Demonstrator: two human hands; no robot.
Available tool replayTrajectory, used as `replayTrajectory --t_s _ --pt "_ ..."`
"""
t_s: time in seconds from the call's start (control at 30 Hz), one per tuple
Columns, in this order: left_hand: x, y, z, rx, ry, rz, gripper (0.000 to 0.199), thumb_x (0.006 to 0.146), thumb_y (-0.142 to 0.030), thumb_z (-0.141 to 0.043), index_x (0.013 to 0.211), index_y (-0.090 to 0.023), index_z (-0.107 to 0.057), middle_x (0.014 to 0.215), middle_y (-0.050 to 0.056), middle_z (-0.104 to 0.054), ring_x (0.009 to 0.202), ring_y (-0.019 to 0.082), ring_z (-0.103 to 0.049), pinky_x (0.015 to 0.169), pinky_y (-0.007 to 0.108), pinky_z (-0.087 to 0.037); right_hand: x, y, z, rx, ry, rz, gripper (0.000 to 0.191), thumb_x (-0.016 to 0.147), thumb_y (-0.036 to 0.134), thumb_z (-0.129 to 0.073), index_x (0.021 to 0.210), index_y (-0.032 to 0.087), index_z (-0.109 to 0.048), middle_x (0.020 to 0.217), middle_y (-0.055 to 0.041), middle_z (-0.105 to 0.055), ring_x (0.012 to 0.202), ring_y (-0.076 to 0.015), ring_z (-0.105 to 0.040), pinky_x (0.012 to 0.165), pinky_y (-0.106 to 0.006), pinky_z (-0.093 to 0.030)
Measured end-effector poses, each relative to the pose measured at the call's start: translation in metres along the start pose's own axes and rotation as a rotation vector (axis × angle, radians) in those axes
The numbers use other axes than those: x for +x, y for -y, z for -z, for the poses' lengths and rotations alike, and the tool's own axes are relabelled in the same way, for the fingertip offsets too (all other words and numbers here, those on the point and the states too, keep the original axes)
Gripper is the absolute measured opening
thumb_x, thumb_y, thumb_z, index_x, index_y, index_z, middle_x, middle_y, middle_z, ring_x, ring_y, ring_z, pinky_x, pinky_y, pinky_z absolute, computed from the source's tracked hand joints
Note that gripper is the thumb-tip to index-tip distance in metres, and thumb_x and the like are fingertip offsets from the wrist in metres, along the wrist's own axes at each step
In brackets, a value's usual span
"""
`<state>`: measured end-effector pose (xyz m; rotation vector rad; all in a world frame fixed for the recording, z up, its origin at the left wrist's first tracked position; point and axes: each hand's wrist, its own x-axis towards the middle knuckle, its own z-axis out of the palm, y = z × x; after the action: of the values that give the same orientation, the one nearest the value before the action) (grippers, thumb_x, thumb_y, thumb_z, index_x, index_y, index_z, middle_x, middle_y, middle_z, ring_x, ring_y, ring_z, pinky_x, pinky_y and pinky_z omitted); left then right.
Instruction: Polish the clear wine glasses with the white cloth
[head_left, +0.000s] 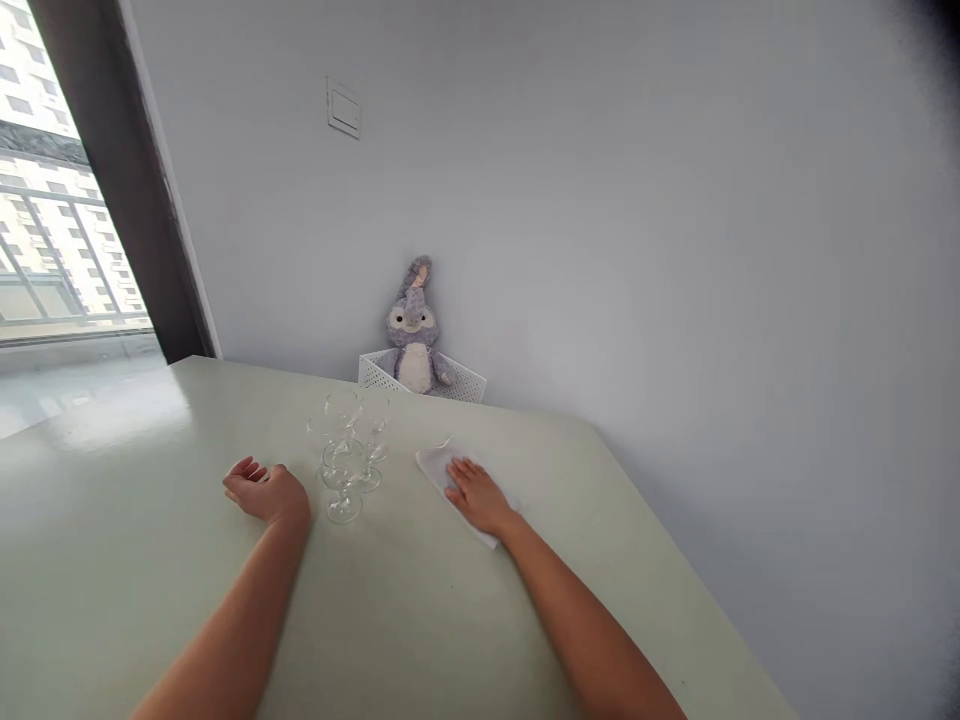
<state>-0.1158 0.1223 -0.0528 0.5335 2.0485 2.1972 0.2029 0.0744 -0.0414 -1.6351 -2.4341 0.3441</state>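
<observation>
My right hand (478, 497) lies flat, palm down, with fingers stretched out on a white cloth (433, 460). The cloth is spread on the pale green table (420, 620), and one far corner lifts slightly. On its side at the left rests my left hand (268, 492), loosely curled with its fingers a little apart and nothing visible in it. Just right of that hand stand several clear stemmed glasses (343, 480), upright and close together. They overlap in view, so the ones behind are partly hidden.
Beyond the table's far edge, a grey plush rabbit (415, 345) sits in a white perforated basket (469, 383) against the grey wall (600, 230). A light switch (344, 108) is on that wall. At the left are a dark frame (105, 170) and a balcony railing (60, 255).
</observation>
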Motion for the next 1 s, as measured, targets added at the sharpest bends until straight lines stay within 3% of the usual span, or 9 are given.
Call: replayTrajectory --t_s 0.37,0.47,0.7,0.83,1.0 --pt "0.001 0.006 -0.003 -0.033 0.018 0.016 0.037 0.061 -0.008 -0.049 0.096 -0.020 -0.046 0.089 0.000 -0.041 0.073 0.011 -0.046 0.073 0.029 -0.041 -0.003 -0.092 0.014 -0.162 -0.065 -0.338 0.056 0.088 0.046 -0.022 0.135 0.015 -0.028 0.143 -0.0059 -0.022 0.131 -0.0193 -0.016 0.104 -0.031 -0.011" --pt "0.001 0.007 -0.004 -0.036 0.030 0.013 0.037 0.063 -0.006 -0.049 0.098 -0.019 -0.045 0.090 0.000 -0.041 0.075 0.011 -0.045 0.073 0.030 -0.040 -0.025 -0.125 0.020 -0.200 -0.090 -0.455 0.055 0.089 0.042 -0.023 0.134 0.013 -0.029 0.142 -0.0083 -0.024 0.130 -0.0212 -0.018 0.104 -0.033 -0.012" --pt "0.003 0.005 -0.002 0.007 0.049 0.014 0.038 0.063 -0.001 -0.050 0.098 -0.015 -0.045 0.083 -0.002 -0.038 0.071 0.009 -0.041 0.074 0.029 -0.038 -0.115 -0.190 0.043 -0.268 -0.104 -0.710 0.055 0.088 0.040 -0.022 0.134 0.009 -0.030 0.140 -0.0115 -0.026 0.129 -0.0239 -0.022 0.103 -0.037 -0.018" --pt "0.005 0.006 -0.006 0.002 0.055 -0.003 0.036 0.065 -0.001 -0.050 0.098 -0.014 -0.043 0.085 -0.002 -0.037 0.070 0.009 -0.040 0.073 0.027 -0.037 -0.147 -0.199 0.042 -0.295 -0.120 -0.799 0.056 0.088 0.041 -0.020 0.134 0.010 -0.030 0.141 -0.0113 -0.026 0.129 -0.0247 -0.022 0.102 -0.039 -0.020" --pt "0.001 0.001 -0.005 -0.006 0.066 -0.016 0.036 0.067 -0.002 -0.049 0.100 -0.013 -0.040 0.090 0.000 -0.037 0.071 0.008 -0.039 0.073 0.026 -0.036 -0.160 -0.165 0.027 -0.322 -0.138 -0.739 0.056 0.088 0.044 -0.020 0.137 0.016 -0.022 0.141 -0.0090 -0.027 0.129 -0.0226 -0.021 0.102 -0.036 -0.019"
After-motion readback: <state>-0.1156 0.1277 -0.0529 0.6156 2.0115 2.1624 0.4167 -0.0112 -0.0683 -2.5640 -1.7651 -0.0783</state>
